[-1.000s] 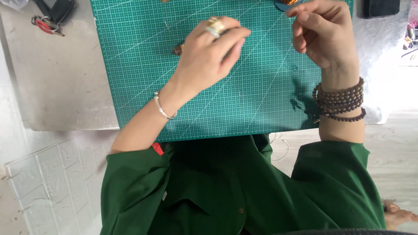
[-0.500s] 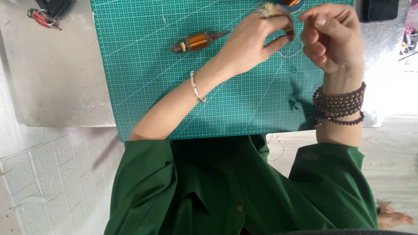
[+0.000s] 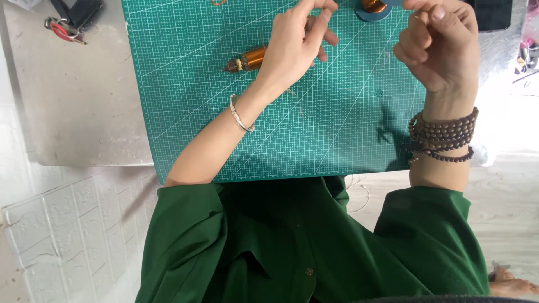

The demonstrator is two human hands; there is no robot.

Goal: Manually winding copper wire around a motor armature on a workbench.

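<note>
Both hands (image 3: 297, 47) (image 3: 438, 45) loosely curled, nothing visibly held

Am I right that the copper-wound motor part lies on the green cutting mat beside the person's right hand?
Not quite. The head view shows the copper-wound motor part on the green cutting mat, but beside the left hand, not the right hand, which is held apart from it.
</note>
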